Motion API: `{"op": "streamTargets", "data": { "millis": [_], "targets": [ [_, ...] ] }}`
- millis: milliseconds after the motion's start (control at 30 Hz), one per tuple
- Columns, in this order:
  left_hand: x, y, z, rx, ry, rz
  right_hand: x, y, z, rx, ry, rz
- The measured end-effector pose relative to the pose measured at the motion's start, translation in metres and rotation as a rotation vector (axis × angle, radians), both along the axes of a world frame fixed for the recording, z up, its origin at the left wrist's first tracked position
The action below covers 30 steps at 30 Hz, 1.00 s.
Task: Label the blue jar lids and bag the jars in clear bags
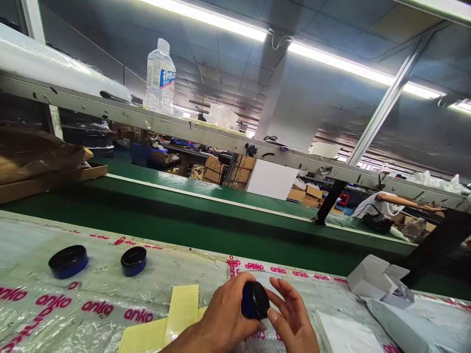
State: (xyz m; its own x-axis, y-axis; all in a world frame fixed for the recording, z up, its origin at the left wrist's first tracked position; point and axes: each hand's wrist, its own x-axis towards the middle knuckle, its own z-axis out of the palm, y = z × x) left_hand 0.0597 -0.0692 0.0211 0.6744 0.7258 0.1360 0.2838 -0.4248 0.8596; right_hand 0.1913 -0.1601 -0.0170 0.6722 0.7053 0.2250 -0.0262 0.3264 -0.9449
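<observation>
My left hand [228, 310] is closed around a round blue puck-like piece with a black face [260, 300], tilted so its face turns to the right. Just right of it, my right hand [292, 318] has its fingers apart and curved, with the thumb at the piece's edge; I cannot tell whether it touches. Two similar round pieces lie on the table to the left, a larger one [68, 261] and a smaller one [133, 261]. Yellow paper slips [183, 311] lie beside my left forearm.
A white stack [346, 334] and an opened white box [379, 282] are at the right. Behind the plastic-covered table runs a green conveyor belt [165, 228]. Above it a metal shelf rail [221, 138] carries a plastic bottle [160, 81]. Another person [379, 205] is at far right.
</observation>
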Motion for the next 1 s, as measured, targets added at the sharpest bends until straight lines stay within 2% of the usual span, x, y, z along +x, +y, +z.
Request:
{"op": "streamTargets", "data": {
  "millis": [167, 333, 500, 700, 833, 1000],
  "targets": [
    [0.000, 0.004, -0.005, 0.043, -0.116, -0.068, -0.002, 0.000, -0.005, -0.016, -0.082, 0.011],
    [-0.001, 0.008, -0.004, 0.038, -0.204, -0.185, -0.006, 0.002, -0.006, -0.041, -0.115, -0.070],
    [0.007, 0.007, -0.015, 0.074, -0.104, -0.044, -0.011, 0.005, -0.009, 0.036, -0.043, -0.086],
    [0.012, 0.006, -0.030, 0.233, -0.147, 0.113, -0.006, 0.007, -0.014, 0.047, 0.360, 0.058],
    [0.011, 0.007, -0.033, 0.331, -0.158, 0.106, -0.008, 0.009, -0.024, 0.019, 0.443, 0.111],
    [0.011, 0.005, -0.035, 0.354, -0.159, 0.150, -0.017, 0.012, -0.028, 0.015, 0.454, 0.128]
  ]
}}
